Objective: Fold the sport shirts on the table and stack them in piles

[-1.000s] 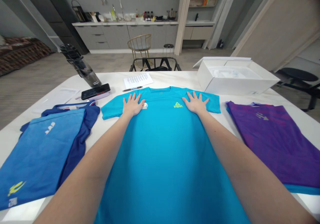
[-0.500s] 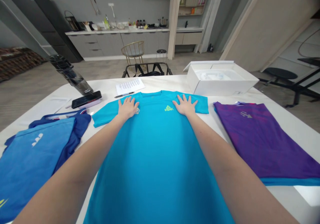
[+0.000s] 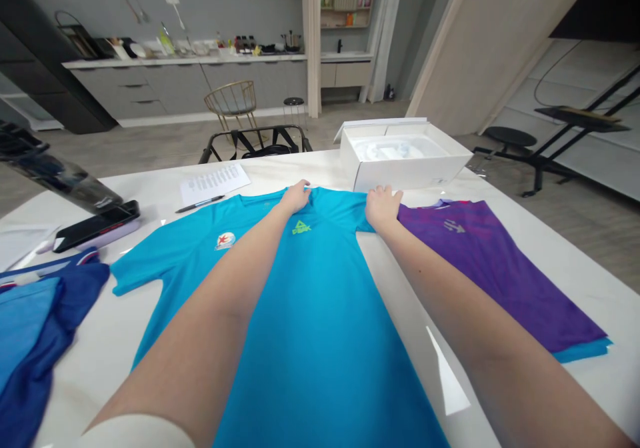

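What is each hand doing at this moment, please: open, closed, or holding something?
Left hand: closed on the blue shirt, beside its neckline.
Right hand: closed on the end of the shirt's sleeve.

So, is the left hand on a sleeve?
No, the left hand is at the collar of the turquoise shirt, the right hand at its sleeve.
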### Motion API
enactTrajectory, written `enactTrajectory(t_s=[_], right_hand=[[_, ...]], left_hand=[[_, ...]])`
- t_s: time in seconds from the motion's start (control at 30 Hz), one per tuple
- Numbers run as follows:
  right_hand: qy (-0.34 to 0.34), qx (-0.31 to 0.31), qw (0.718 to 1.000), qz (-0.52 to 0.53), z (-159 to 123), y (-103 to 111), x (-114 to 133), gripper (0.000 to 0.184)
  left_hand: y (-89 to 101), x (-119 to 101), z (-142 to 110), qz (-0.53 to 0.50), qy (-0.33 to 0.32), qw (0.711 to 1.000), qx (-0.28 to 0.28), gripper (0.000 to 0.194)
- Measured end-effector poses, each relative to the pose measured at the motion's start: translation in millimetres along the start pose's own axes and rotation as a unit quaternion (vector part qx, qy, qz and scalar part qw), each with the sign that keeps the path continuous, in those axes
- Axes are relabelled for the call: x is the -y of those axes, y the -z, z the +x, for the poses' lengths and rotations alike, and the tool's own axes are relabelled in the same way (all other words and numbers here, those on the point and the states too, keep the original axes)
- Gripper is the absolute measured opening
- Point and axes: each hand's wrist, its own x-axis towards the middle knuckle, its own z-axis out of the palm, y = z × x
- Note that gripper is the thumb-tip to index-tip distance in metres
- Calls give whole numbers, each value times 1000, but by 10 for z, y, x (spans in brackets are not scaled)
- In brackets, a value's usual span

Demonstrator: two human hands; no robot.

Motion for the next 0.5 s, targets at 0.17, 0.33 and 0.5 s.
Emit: enactTrajectory(t_s=[0.17,0.33,0.5], right_hand=[[-22,22,999,-12,97,-30,-223,53],[-46,34,998,-1,143,-66,-224,47],[-15,23,1000,-12,155,88,-193,41]], left_hand=[[-64,-59,74,76,53,995,-26,39],[-70,-149,69,94,74,993,-23,35],[-98,-54,131,17,75,996,-41,22]])
